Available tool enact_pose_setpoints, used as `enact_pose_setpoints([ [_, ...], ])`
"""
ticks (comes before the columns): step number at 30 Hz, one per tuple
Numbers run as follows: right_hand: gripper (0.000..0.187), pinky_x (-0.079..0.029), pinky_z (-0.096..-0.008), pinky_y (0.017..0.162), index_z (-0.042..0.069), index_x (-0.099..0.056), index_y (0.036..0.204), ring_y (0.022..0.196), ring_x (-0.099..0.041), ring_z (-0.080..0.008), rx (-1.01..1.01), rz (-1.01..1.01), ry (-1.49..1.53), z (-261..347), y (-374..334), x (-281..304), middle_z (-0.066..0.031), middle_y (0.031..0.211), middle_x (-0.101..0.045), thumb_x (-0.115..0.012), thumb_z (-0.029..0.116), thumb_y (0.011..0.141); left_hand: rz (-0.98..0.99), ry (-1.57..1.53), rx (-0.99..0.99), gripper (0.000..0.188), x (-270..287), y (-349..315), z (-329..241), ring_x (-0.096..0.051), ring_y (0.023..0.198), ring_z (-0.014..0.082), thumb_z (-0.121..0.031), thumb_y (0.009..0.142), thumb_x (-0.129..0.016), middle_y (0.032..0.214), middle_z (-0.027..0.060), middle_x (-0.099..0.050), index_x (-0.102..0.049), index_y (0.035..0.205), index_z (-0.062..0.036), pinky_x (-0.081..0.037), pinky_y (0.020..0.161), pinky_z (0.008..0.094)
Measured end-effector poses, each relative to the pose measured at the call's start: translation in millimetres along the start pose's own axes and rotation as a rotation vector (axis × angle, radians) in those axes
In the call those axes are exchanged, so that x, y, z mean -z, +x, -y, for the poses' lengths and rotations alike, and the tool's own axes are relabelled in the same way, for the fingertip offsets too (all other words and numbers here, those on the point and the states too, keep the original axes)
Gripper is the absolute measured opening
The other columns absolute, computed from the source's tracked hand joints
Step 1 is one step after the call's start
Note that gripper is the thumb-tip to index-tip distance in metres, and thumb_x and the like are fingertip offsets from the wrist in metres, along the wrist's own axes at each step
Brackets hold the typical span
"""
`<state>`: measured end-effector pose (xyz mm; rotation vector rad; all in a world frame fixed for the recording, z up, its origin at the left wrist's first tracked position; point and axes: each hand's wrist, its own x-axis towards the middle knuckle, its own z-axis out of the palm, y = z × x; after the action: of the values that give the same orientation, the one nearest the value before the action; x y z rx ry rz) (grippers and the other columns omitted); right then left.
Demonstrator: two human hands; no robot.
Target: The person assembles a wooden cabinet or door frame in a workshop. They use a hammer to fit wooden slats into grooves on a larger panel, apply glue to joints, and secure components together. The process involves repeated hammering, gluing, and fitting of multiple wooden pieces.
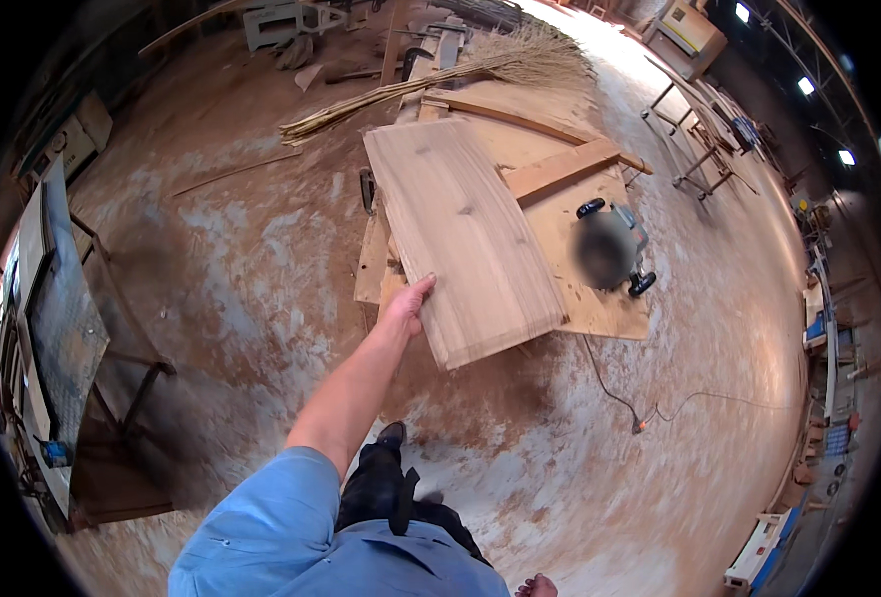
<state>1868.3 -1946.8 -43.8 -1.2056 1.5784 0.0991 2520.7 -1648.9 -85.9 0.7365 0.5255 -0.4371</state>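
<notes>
A wide wooden board with light brown grain and a few knots lies tilted over a workbench, its near end jutting past the bench edge. My left hand grips the board's left edge near that end, thumb on top and fingers hidden beneath. At the lower rim, only part of my right hand shows, away from the board; its fingers are mostly cut off. Right of the board, a power tool with two black knobs, like a router, stands on the plywood bench top; its middle is blurred.
Wooden battens lie across the bench behind the board. Long thin strips and a straw-coloured bundle are at the far end. A cord trails over the floor at right. A metal-topped table stands left.
</notes>
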Motion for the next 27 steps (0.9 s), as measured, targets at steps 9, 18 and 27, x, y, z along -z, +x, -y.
enact_pose_setpoints([
  [9,0.021,-0.053,-0.0336,0.046,0.004,-0.055,0.092,0.055,-0.059,-0.0205,0.282,0.150,-0.064,252.3,101.8,-48.6,-0.0100,0.075,-0.059,-0.056,0.025,0.092,0.023,0.059,-0.223,0.042,-35.9,-15.9,-17.5,-0.064,0.090,0.0237,-0.013,0.083,-0.065,0.104,0.0150,-0.064,-0.053,0.120,0.0018,-0.056,0.075,0.0403],
  [18,0.035,-0.051,-0.0281,0.056,0.001,-0.050,0.122,0.073,-0.058,-0.0148,0.964,0.795,-0.416,486.9,68.6,-249.0,-0.0080,0.092,-0.060,-0.053,0.022,0.094,-0.157,0.222,-0.519,0.037,3.0,-228.5,-25.3,-0.060,0.084,0.0118,-0.010,0.076,-0.065,0.094,0.0042,-0.065,-0.061,0.112,0.0001,-0.051,0.075,0.0292],
  [27,0.056,-0.048,-0.0302,0.082,0.003,-0.052,0.125,0.092,-0.057,-0.0198,0.497,1.619,-0.746,338.6,-210.6,-356.5,-0.0071,0.102,-0.060,-0.072,0.034,0.082,-0.453,-0.013,-0.872,0.053,100.7,-503.9,82.2,-0.058,0.094,0.0097,-0.011,0.075,-0.070,0.109,0.0033,-0.063,-0.053,0.124,-0.0004,-0.048,0.084,0.0271],
])
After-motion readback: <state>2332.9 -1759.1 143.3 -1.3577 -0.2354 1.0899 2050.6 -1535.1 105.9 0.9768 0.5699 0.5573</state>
